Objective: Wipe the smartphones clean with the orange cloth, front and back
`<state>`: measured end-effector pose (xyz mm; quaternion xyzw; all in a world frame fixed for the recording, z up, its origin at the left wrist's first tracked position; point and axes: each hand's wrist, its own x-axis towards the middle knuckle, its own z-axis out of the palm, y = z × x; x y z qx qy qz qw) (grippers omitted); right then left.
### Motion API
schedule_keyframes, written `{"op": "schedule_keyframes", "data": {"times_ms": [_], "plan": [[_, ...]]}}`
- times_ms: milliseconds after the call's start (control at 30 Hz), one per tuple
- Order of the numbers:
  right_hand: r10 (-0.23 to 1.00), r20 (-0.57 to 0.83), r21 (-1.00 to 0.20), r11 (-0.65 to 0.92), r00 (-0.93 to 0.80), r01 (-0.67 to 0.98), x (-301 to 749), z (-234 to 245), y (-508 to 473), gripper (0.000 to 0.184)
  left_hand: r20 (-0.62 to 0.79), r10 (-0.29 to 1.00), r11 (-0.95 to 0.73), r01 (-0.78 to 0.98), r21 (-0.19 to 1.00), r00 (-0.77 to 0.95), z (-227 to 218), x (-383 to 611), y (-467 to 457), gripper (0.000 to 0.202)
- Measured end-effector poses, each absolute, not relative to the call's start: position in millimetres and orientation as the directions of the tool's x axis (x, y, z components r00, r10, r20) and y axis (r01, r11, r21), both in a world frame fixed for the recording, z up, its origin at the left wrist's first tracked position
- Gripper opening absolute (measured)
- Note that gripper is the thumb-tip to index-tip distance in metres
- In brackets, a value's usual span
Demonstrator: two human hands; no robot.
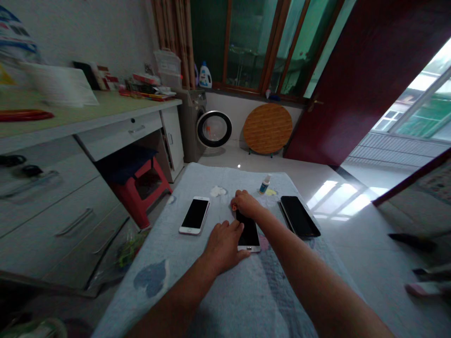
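Observation:
A smartphone (249, 234) with a dark screen and a white lower edge lies on the cloth-covered table in front of me. My left hand (223, 246) grips it at its lower left, fingers on the screen's edge and thumb by the bottom end. Over the phone's upper end, my right hand (245, 203) is closed, its fingers curled around a small orange thing that is mostly hidden. To the left rests a white smartphone (195, 215), screen up. A black tablet-like device (299, 217) lies on the right. Beyond my right hand stands a small spray bottle (264, 184).
The pale blue tablecloth (218, 174) covers the table. On the left are a white desk (116, 129) and a red stool (146, 188). A washing machine (192, 124) with its door ajar, a round wooden tabletop (268, 128) and a dark red door (345, 84) stand behind.

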<state>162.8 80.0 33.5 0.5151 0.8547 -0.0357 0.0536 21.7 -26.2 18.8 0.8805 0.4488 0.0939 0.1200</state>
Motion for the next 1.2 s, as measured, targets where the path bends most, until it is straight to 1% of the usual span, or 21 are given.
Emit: {"op": "schedule_keyframes", "data": {"times_ms": [167, 400, 567, 700, 900, 1067, 1200], "plan": [[0.917, -0.123, -0.041, 0.377, -0.379, 0.925, 177.1, 25.1, 87.4, 0.027, 0.117, 0.805, -0.588, 0.756, 0.287, 0.582, 18.3, 20.7, -25.9, 0.064], [0.979, -0.087, -0.078, 0.18, -0.187, 0.981, 204.5, 20.6, 68.7, 0.029, 0.17, 0.786, -0.615, 0.723, 0.316, 0.594, 11.5, 21.4, -23.4, 0.063], [0.996, -0.057, -0.119, 0.067, -0.074, 0.991, 209.5, 20.0, 42.4, 0.039, 0.179, 0.762, -0.64, 0.68, 0.358, 0.622, 7.2, 19.2, -19.1, 0.066], [0.999, -0.038, -0.169, -0.012, 0.006, 0.986, 206.6, 20.1, 15.9, 0.043, 0.2, 0.745, -0.658, 0.651, 0.378, 0.636, 5.7, 17.7, -15.7, 0.066], [0.998, -0.041, -0.371, -0.057, 0.045, 0.927, 204.7, 21.5, -26.8, 0.043, 0.226, 0.736, -0.669, 0.635, 0.386, 0.638, 2.7, 18.1, -14.7, 0.067], [0.999, -0.029, -0.405, -0.027, 0.017, 0.914, 203.6, 22.2, -60.4, 0.042, 0.239, 0.746, -0.662, 0.651, 0.372, 0.622, -1.7, 18.7, -14.7, 0.069], [1.0, -0.017, -0.451, -0.016, 0.01, 0.892, 201.7, 24.4, -83.7, 0.037, 0.234, 0.742, -0.665, 0.645, 0.377, 0.629, -1.5, 19.4, -14.9, 0.069]]}}
